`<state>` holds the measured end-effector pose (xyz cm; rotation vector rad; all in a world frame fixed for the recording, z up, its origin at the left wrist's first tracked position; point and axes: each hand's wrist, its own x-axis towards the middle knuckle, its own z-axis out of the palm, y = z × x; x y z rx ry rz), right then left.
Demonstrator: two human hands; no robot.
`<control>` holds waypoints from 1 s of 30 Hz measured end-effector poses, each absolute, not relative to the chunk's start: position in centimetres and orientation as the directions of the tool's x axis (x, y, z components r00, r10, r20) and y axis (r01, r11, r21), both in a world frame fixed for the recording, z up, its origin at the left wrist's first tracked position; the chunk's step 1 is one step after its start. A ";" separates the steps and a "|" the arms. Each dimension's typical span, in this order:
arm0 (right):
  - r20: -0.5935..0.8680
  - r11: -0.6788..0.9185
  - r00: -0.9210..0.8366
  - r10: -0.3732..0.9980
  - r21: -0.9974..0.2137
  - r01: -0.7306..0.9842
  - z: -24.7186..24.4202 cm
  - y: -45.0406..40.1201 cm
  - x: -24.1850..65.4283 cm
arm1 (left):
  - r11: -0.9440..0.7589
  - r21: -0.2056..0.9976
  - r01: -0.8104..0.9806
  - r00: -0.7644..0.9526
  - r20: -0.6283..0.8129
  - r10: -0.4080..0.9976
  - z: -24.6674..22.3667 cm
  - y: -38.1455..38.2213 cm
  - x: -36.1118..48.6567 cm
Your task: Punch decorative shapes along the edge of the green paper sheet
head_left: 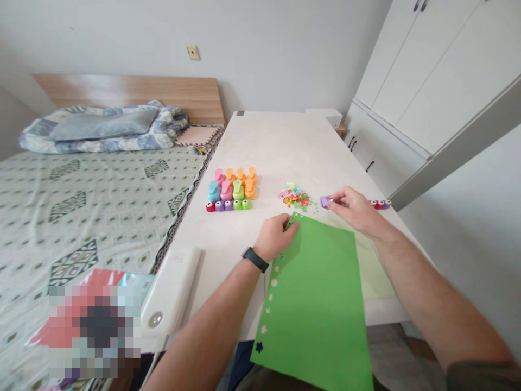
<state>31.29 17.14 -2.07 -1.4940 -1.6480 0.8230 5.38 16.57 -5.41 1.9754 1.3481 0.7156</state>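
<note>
My left hand (274, 237) grips the top corner of a green paper sheet (313, 309), which has a row of small punched shapes along its left edge. My right hand (354, 210) is shut on a small purple craft punch (324, 202), partly hidden by my fingers. Just left of that punch lies a heap of colourful paper cutouts (295, 195). Several more small punches (380, 204) stand just beyond my right hand. A block of several colourful craft punches (232, 190) stands in rows further left on the white table (285, 141).
A pale green sheet (368, 266) lies under the green sheet's right side. A white plastic case (171, 288) sits at the table's left edge. A bed (93, 201) runs along that side, with a blurred packet (93, 326) on it. White cabinets (431, 70) stand on the right.
</note>
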 end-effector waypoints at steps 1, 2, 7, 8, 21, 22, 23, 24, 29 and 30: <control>0.095 0.111 -0.057 0.994 -0.862 0.495 -2.4 17.0 30.6 | -0.274 0.755 0.596 0.326 0.085 0.942 -5.3 16.6 5.4; 0.088 0.112 -0.074 0.993 -0.874 0.473 -2.7 16.9 30.0 | -0.276 0.755 0.595 0.325 0.088 0.942 -5.3 16.5 5.3; 0.108 0.135 -0.116 0.987 -0.957 0.258 -3.5 16.7 28.4 | -0.290 0.758 0.584 0.339 0.097 0.936 -4.8 16.4 5.4; 0.107 0.135 -0.134 0.985 -0.966 0.221 -3.5 16.7 28.3 | -0.293 0.760 0.580 0.343 0.098 0.934 -4.7 16.4 5.5; 0.069 0.120 -0.228 0.971 -0.968 0.218 -4.3 17.0 28.4 | -0.333 0.776 0.537 0.375 0.133 0.917 -4.6 16.2 5.8; 0.064 0.118 -0.233 0.970 -0.966 0.228 -4.3 17.0 28.5 | -0.330 0.779 0.533 0.376 0.131 0.917 -4.6 16.2 5.8; 0.058 0.116 -0.237 0.970 -0.965 0.236 -4.3 17.0 28.5 | -0.327 0.782 0.530 0.379 0.126 0.917 -4.6 16.2 5.8; 0.052 0.112 -0.240 0.969 -0.963 0.243 -4.3 16.9 28.6 | -0.324 0.784 0.530 0.379 0.123 0.917 -4.6 16.2 5.8; 0.043 0.096 -0.220 0.974 -0.967 0.235 -3.9 16.7 28.7 | -0.332 0.761 0.557 0.360 0.140 0.923 -4.7 16.2 5.8; 0.044 0.095 -0.216 0.975 -0.968 0.232 -3.9 16.7 28.8 | -0.333 0.757 0.562 0.355 0.143 0.924 -4.7 16.2 5.8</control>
